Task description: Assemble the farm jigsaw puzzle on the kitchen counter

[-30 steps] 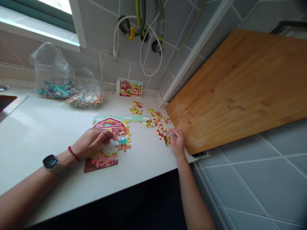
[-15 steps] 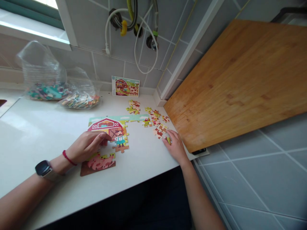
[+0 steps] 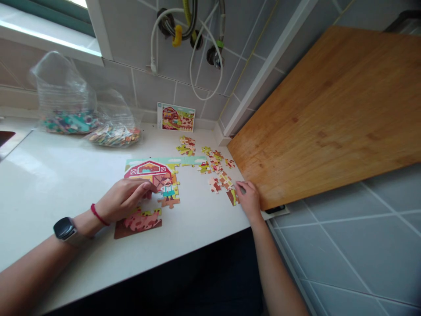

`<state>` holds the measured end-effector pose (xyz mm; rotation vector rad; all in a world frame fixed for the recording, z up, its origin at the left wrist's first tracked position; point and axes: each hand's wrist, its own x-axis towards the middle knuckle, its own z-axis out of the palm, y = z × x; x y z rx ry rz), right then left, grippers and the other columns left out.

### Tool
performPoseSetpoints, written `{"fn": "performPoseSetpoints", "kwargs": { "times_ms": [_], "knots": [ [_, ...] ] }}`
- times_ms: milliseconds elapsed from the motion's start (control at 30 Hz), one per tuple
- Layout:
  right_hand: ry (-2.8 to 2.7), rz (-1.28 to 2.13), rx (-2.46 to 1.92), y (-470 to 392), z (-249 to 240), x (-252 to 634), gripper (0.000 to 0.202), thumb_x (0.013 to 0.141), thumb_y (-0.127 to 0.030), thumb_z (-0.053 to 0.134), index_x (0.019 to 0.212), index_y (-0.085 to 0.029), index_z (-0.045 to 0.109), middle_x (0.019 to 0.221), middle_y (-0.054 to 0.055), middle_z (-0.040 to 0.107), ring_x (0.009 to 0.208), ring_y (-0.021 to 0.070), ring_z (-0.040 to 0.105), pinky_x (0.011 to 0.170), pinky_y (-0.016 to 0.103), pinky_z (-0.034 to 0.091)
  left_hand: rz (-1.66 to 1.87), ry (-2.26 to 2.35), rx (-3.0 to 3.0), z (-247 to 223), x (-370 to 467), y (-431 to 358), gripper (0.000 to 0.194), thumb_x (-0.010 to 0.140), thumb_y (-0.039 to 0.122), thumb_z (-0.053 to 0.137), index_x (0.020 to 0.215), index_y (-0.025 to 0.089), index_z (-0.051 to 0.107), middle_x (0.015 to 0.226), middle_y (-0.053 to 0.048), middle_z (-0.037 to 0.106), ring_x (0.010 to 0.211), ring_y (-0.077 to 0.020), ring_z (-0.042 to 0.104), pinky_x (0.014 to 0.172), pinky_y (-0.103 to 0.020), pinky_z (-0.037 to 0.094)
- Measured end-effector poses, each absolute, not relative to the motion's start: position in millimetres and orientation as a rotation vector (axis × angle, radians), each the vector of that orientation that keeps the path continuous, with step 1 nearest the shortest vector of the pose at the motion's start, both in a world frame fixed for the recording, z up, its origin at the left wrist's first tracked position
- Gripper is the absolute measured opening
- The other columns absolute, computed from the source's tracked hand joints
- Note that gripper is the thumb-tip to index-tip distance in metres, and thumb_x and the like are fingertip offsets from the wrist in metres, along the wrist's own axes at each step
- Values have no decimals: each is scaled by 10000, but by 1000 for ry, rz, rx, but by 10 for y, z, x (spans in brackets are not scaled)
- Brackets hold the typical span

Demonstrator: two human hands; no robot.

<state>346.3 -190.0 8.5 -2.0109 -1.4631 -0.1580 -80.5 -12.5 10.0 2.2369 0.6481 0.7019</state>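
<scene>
My left hand [image 3: 133, 196] lies over the left part of a partly joined farm jigsaw puzzle [image 3: 149, 169], its fingers curled together; anything under the fingertips is hidden. The joined part shows a red barn, a farmer in a teal apron and a strip of sky. Just below my hand is a pink pig section [image 3: 143, 221]. My right hand [image 3: 250, 200] is at the right, thumb and forefinger apart, beside a green and brown puzzle piece [image 3: 232, 197]. A brown-and-cream spotted piece [image 3: 215, 184] lies to its left, among several loose pieces [image 3: 216, 166].
A picture card [image 3: 176, 117] of the farm leans against the tiled wall. Two clear bags [image 3: 115, 127] of puzzle pieces stand at the back left. A large wooden board [image 3: 322, 118] slants along the right side. Hoses and a white cable [image 3: 192, 79] hang above the white counter [image 3: 75, 175].
My right hand has drawn back slightly to the right, uncovering the green and brown piece. The spotted piece now lies apart from its neighbours. My left hand stays over the puzzle; the view shifts slightly.
</scene>
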Motion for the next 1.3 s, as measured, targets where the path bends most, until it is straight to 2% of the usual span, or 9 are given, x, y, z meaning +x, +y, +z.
{"fn": "performPoseSetpoints", "kwargs": {
  "times_ms": [200,367,433,567,733,967,1067,1167,1300],
  "knots": [
    [-1738,24,-1873,-1980,137,3336,293,996,-415,646,1201,-301,822,1452,102,661,1378,309,570,1210,560,431,723,622,2260,89,-792,-127,530,1091,471,343,969,224,796,741,-4,744,626,-164,669,654,-270,525],
    [-1875,307,-1875,-1971,193,3195,367,998,-475,654,1332,-356,752,1670,55,459,1604,344,298,1287,634,289,784,623,2242,157,-774,-133,547,1098,478,337,933,215,788,700,-11,734,588,-162,655,616,-271,516],
    [-1897,370,-1871,-1927,211,3149,387,986,-501,672,1342,-367,744,1699,44,414,1622,349,256,1294,637,274,781,616,2250,197,-766,-140,552,1097,479,337,917,210,784,689,-13,732,576,-159,656,596,-268,510],
    [-1778,293,-1864,-1735,211,3141,395,1020,-499,615,1346,-320,750,1631,80,513,1576,320,371,1294,583,319,762,608,2270,240,-756,-152,560,1095,473,326,906,200,776,685,-9,731,570,-154,660,588,-265,511],
    [-1738,197,-1959,-1544,142,3216,413,1023,-486,587,1288,-240,787,1537,119,614,1521,337,460,1267,589,370,738,624,2286,228,-756,-151,558,1099,460,315,924,197,775,708,-6,735,601,-148,671,613,-259,515],
    [-1597,-180,-2155,-1470,169,3268,372,1000,-364,530,974,-201,863,1336,168,734,1278,354,649,1144,570,493,675,641,2298,252,-763,-160,577,1100,466,287,933,203,773,735,-9,739,653,-158,688,664,-270,518],
    [-1592,-139,-2098,-1300,207,3273,363,978,-384,557,1090,-187,841,1281,170,748,1201,323,688,1106,519,531,680,654,2281,240,-766,-158,576,1096,476,295,932,205,776,733,-9,740,659,-161,693,665,-270,518],
    [-1702,-64,-1985,-1015,182,3241,416,967,-422,591,1245,-185,789,1363,161,711,1295,312,642,1165,499,487,712,664,2266,217,-763,-151,579,1096,490,302,921,206,776,708,-6,737,633,-162,688,641,-273,516],
    [-1784,60,-1911,-615,39,3164,424,953,-449,624,1256,-200,784,1449,155,664,1377,314,589,1213,511,435,800,655,2228,227,-754,-157,591,1107,491,305,886,189,763,685,-4,730,607,-148,683,624,-264,522]
  ]
}}
